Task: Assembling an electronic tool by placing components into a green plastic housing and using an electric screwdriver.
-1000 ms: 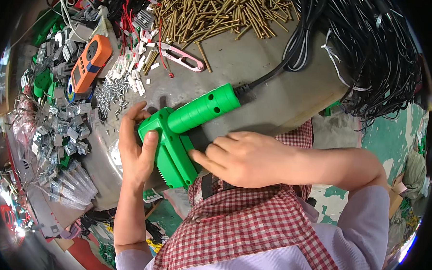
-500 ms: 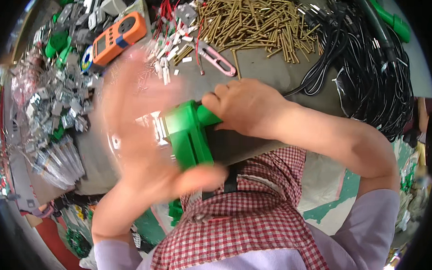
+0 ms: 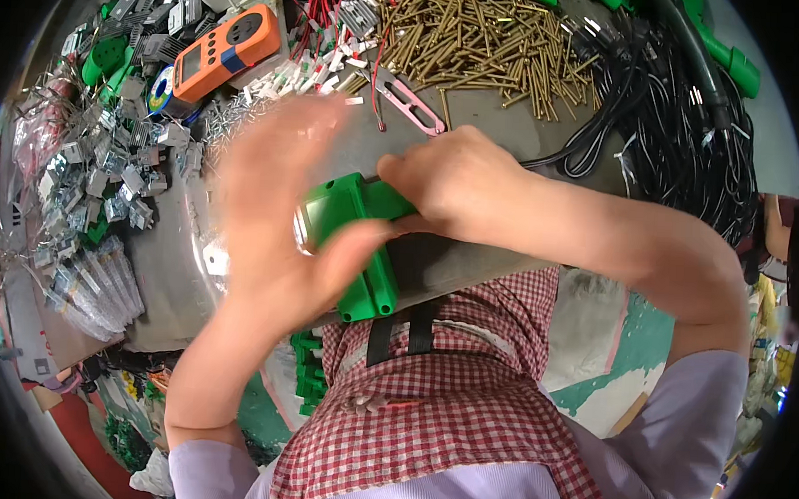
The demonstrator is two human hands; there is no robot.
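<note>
A green plastic tool housing [image 3: 370,279] with a ribbed long body and a short side stem lies over the table's near edge. My right hand [image 3: 460,181] is wrapped round the stem, and a black cable [image 3: 555,158] comes out from behind it. Beside the housing's left end, my left hand [image 3: 272,199] is stretched out, fingers away from me and somewhat blurred. Its thumb crosses in front of the green body; whether it touches cannot be made out. A shiny metal edge [image 3: 302,230] shows at the housing's left end, partly hidden by the left hand.
Beyond the hands lie a pile of brass-coloured rods [image 3: 480,39], pink-handled snips [image 3: 413,106] and an orange meter [image 3: 227,53]. Small metal parts [image 3: 108,179] and clear-wrapped pieces [image 3: 99,285] cover the left side. Bundled black power cords [image 3: 689,146] fill the right.
My left hand has swung, its thumb rising from the housing's lower part to its middle. The housing's near end shows more fully. My right hand keeps its grip.
</note>
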